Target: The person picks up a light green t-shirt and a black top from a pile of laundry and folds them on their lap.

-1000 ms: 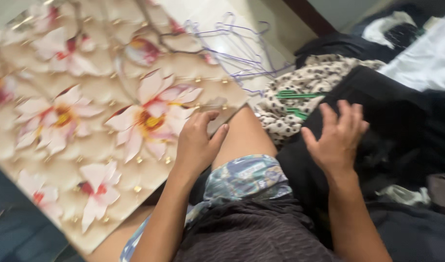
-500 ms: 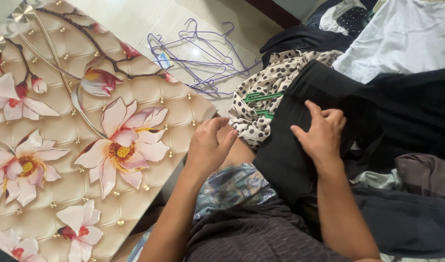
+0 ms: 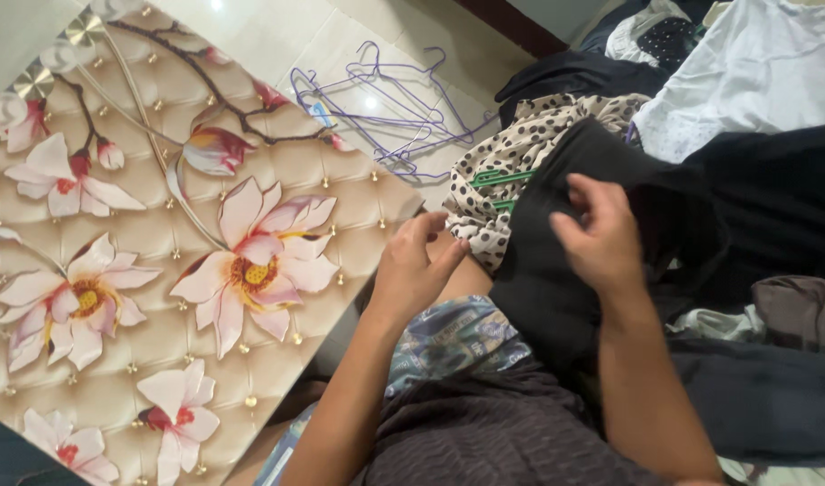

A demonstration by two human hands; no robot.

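One black garment (image 3: 556,297) across the lap, pinched at its upper edge by right hand (image 3: 601,236). Left hand (image 3: 419,267) loosely curled, empty, just beside it. Beyond: one spotted garment (image 3: 511,162), several purple hangers (image 3: 385,103), uncountable.

Floor: pale glossy tiles (image 3: 277,36) are showing at top.
Lying on it: purple wire hangers (image 3: 385,108) are sprawling; a flowered padded panel (image 3: 160,261) is covering the left.
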